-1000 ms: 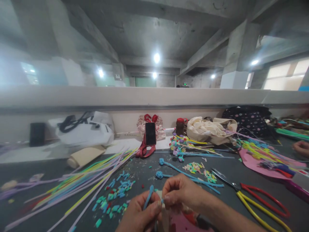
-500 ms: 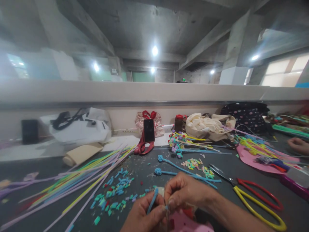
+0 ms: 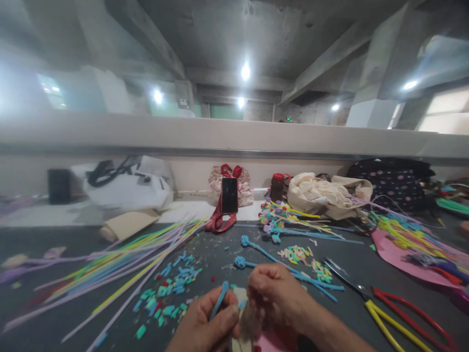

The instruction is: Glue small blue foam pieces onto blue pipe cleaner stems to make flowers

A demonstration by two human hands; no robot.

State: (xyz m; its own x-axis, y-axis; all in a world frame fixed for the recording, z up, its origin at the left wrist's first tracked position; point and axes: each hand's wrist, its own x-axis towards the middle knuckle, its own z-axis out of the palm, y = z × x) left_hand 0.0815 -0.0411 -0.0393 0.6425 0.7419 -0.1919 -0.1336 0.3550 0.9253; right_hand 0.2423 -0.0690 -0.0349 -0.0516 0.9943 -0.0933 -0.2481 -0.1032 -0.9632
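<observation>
My left hand (image 3: 205,320) is closed on a short blue pipe cleaner (image 3: 220,299), whose top end stands up between thumb and fingers. Beside it, my right hand (image 3: 282,293) is curled with its fingertips together. They are blurred, and I cannot make out what is in them. Between the hands lies a beige strip (image 3: 245,322), with something pink (image 3: 273,341) below. Just beyond, two blue stems with knotted heads, a nearer one (image 3: 240,262) and a farther one (image 3: 245,240), rest on the dark table (image 3: 216,254).
Cut blue and green bits (image 3: 176,283) and long pipe cleaners (image 3: 128,274) spread at left. Scissors (image 3: 361,289) lie open at right, near pale bits (image 3: 296,253). Behind stand a phone (image 3: 229,195), finished flower stems (image 3: 273,220), a cloth bag (image 3: 322,195) and a bottle (image 3: 277,187).
My right hand has drawn away from my left hand, opening a gap between their fingertips. The blue pipe cleaner has shifted slightly left with my left hand. The view has turned a little.
</observation>
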